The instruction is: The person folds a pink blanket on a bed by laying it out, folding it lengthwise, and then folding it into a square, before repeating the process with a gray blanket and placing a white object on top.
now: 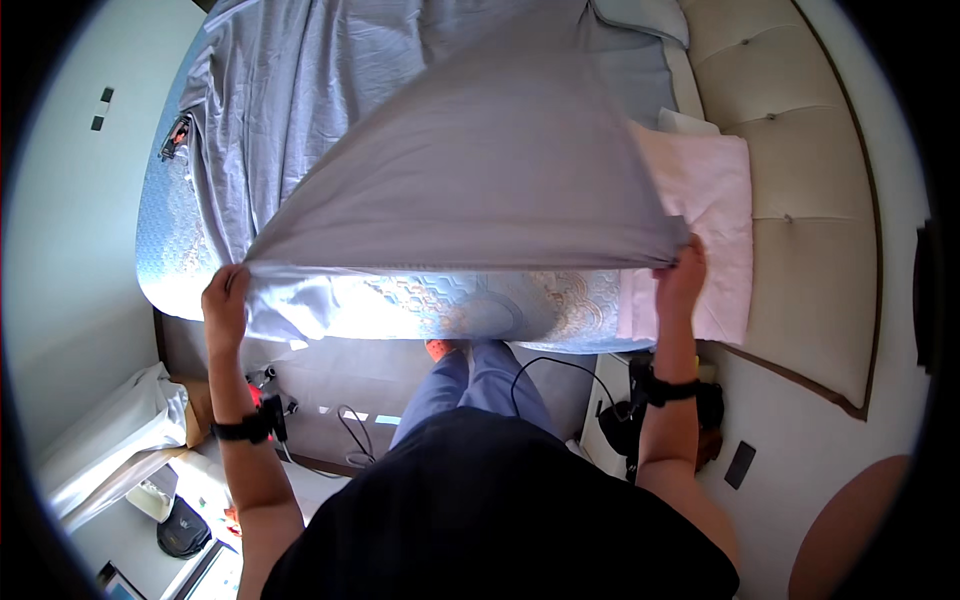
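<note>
A grey bed sheet (480, 172) stretches between my two hands, its near edge pulled nearly straight above the mattress. My left hand (226, 304) grips this edge at the left, and my right hand (684, 274) holds a bunched corner at the right. The far part of the cloth spreads over the bed in loose folds. Beneath the raised edge shows the blue patterned mattress (480, 304), bright with light at its left. A folded pink cloth (709, 225) lies at the head end, beside my right hand and partly behind the sheet.
A beige padded headboard (802, 165) borders the bed on the right, with a pillow (645, 19) at the far end. A small dark box (175, 137) rests near the mattress's left edge. Cables (358, 435) trail near my legs. A white bedside cabinet (611, 405) stands below the headboard end.
</note>
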`<state>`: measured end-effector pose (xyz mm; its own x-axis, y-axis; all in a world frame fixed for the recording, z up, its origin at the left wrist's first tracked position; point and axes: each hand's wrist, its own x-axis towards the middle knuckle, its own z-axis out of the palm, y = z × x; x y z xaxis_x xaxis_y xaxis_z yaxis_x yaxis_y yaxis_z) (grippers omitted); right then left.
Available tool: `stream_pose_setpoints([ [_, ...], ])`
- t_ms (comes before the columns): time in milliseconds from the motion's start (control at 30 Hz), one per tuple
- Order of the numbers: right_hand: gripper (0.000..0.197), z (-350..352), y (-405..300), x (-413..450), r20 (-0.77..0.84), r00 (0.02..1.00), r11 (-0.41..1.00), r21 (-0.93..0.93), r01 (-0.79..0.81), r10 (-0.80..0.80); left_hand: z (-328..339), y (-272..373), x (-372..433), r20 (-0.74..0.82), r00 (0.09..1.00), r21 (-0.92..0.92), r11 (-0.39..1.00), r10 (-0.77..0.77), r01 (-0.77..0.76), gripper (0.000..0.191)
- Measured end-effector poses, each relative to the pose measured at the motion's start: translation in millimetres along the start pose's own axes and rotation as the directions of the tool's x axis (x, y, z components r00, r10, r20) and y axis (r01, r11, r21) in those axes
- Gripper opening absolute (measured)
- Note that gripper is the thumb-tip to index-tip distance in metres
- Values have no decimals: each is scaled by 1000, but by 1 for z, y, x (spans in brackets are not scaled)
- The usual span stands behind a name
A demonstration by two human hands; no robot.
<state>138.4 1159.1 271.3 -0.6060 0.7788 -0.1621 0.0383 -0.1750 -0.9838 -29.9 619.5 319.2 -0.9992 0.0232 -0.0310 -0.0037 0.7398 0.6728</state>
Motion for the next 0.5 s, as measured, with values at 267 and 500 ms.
stream_pose_setpoints([
  [267, 10, -75, -111, -25, -151, 986, 911, 391, 129, -75, -6, 42, 21, 13, 987, -28, 987, 157, -157, 24],
  [500, 8, -43, -204, 38, -46, 960, 852, 449, 267, -276, -100, 148, 11, -350, 815, -241, 796, 462, -555, 24],
])
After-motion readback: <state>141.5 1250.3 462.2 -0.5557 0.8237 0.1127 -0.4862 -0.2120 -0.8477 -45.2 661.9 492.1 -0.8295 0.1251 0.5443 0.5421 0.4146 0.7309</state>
